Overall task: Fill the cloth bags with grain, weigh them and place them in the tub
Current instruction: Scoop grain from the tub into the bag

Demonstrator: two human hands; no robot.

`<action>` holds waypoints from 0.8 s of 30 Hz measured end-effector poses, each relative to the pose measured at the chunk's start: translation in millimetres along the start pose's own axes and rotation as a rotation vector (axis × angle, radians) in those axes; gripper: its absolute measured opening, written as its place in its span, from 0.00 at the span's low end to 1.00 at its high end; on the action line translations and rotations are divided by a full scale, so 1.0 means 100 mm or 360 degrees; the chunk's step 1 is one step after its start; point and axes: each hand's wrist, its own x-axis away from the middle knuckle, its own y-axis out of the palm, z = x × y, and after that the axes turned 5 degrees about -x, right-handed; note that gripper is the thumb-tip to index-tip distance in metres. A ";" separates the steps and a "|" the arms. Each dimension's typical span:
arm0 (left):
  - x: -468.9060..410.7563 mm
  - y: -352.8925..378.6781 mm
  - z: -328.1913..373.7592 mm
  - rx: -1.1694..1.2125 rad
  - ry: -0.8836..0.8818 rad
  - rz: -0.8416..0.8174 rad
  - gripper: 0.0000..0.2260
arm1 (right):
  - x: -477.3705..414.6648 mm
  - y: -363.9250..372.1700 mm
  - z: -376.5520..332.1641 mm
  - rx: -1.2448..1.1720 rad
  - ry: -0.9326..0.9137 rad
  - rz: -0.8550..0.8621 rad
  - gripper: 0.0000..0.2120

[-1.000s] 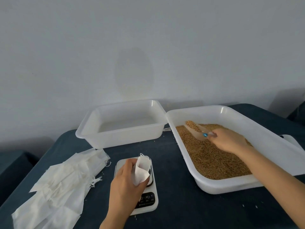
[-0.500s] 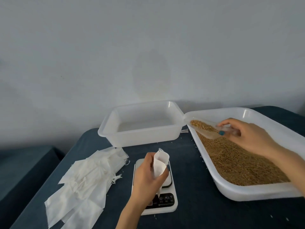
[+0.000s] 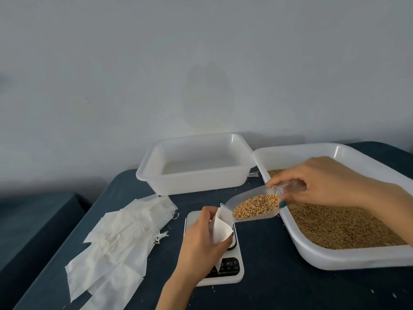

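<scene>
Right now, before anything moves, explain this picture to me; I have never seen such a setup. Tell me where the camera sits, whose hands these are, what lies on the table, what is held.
There is no machine: a person works with bare hands, and one camera on their head looks down at them. The left hand holds a small cloth bag open over a scale. The right hand grips a clear scoop of grain, tipped toward the bag. On the dark table lie spare bags, a tub and a tray of grain.

A plain room set up for packing; bare grey wall [image 3: 201, 63]; dark-clothed table [image 3: 268, 253]; kitchen scale [image 3: 237, 277]; plastic tub [image 3: 194, 183].
</scene>
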 end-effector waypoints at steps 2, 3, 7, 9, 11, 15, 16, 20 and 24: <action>0.00 0.00 0.00 -0.0066 0.0020 -0.0039 0.22 | -0.05 -0.06 -0.06 0.0104 -0.0059 -0.0007 0.32; 0.00 0.01 0.00 -0.0093 0.0032 -0.0046 0.22 | -0.07 -0.09 -0.09 0.0159 -0.0088 -0.0018 0.31; 0.01 0.03 0.01 -0.0122 0.0071 -0.0047 0.21 | -0.18 -0.18 -0.21 0.0441 -0.0234 -0.0015 0.28; 0.01 0.03 0.01 -0.0132 0.0078 -0.0047 0.21 | -0.21 -0.21 -0.24 0.0501 -0.0276 -0.0022 0.29; 0.01 0.03 0.01 -0.0131 0.0086 -0.0058 0.21 | -0.23 -0.24 -0.26 0.0530 -0.0304 -0.0029 0.31; 0.02 0.03 0.03 -0.0106 0.0104 -0.0083 0.20 | -0.26 -0.29 -0.29 0.0584 -0.0333 -0.0037 0.32; 0.02 0.03 0.04 -0.0102 0.0106 -0.0086 0.20 | -0.26 -0.30 -0.30 0.0599 -0.0340 -0.0041 0.31; 0.02 0.03 0.05 -0.0099 0.0116 -0.0097 0.21 | -0.25 -0.34 -0.33 0.0645 -0.0355 -0.0061 0.31; 0.02 0.03 0.06 -0.0085 0.0128 -0.0090 0.20 | -0.24 -0.38 -0.32 0.0647 -0.0373 -0.0040 0.29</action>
